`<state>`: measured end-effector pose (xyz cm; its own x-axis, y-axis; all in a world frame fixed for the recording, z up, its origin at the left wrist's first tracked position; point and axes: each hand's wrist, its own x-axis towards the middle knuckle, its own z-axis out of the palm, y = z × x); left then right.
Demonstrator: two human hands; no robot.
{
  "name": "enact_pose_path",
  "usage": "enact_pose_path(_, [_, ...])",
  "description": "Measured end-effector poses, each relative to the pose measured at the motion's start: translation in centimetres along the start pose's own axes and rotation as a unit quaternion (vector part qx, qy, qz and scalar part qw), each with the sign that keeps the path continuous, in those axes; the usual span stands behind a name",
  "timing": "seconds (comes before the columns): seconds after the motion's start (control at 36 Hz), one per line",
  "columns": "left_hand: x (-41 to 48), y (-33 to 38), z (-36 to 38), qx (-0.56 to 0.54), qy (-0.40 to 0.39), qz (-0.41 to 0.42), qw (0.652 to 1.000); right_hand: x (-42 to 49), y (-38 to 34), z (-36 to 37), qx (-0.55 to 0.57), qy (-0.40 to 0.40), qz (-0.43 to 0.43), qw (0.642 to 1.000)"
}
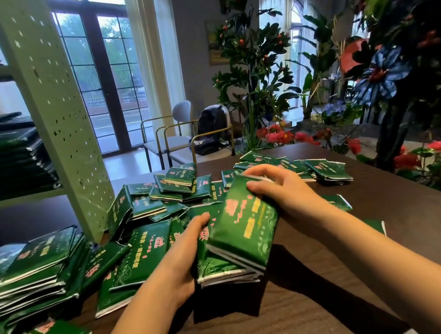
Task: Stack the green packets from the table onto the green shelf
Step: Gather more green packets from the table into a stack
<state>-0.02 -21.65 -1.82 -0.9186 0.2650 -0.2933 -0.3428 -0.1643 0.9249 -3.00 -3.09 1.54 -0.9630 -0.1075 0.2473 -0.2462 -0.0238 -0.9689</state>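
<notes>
Both the left hand (179, 258) and right hand (280, 191) grip a packet stack (240, 238) over the dark table (262, 333); plants (253, 60) behind.

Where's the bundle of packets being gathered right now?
Centre of the head view: the bundle is held between the left hand and right hand, over the table, right of the loose packets; the green shelf stands far left.

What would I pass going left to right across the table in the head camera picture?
First piled packets → left hand → held stack → right hand → red flowers.
</notes>
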Motion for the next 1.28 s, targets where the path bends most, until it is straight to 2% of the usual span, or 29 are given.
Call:
enact_pose_path(0.17, [0.5,0.1,0.4,-0.050,-0.012,0.003,0.999,-0.2,0.2,1.0,-0.148,-0.053,-0.073,0.985])
enact_pose_path(0.31, [0.6,0.0,0.5,-0.039,-0.032,0.005,0.999,0.1,0.6,1.5,-0.302,-0.059,-0.136,0.942])
enact_pose_path(0.5, [1.3,0.1,0.4,0.041,-0.072,0.046,0.995,-0.4,1.2,2.1,-0.352,-0.060,-0.191,0.915])
enact_pose_path(0.64, [0.9,-0.5,0.5,0.031,-0.069,0.019,0.997,-0.4,1.7,0.2,-0.378,0.011,-0.209,0.902])
enact_pose_path(0.69, [1.0,-0.1,0.5,0.043,-0.037,0.024,0.998,0.1,2.1,-1.6,-0.396,0.054,-0.185,0.898])
enact_pose_path(0.75, [1.3,0.1,0.6,0.042,-0.018,0.028,0.999,0.8,2.8,-3.9,-0.451,0.073,-0.140,0.879])
enact_pose_path(0.86, [1.8,0.0,0.5,0.026,0.000,0.030,0.999,1.8,4.0,-8.1,-0.596,0.051,0.010,0.801])
enact_pose_path(0.94, [1.6,0.1,0.7,0.022,0.002,0.028,0.999,1.8,4.2,-9.7,-0.653,0.007,0.126,0.747])
enact_pose_path(1.03, [1.5,0.0,0.7,0.025,0.006,0.026,0.999,1.8,4.4,-10.3,-0.641,-0.015,0.193,0.742])
enact_pose_path(1.08, [1.5,0.1,0.8,0.028,0.009,0.024,0.999,1.8,4.3,-10.4,-0.637,-0.010,0.198,0.745])
enact_pose_path(1.19, [1.5,0.2,0.9,0.033,0.021,0.019,0.999,1.9,3.9,-10.2,-0.659,-0.024,0.195,0.726])
enact_pose_path(1.28, [1.5,0.1,0.8,0.025,0.020,0.010,0.999,2.3,3.6,-10.2,-0.637,-0.026,0.205,0.742])
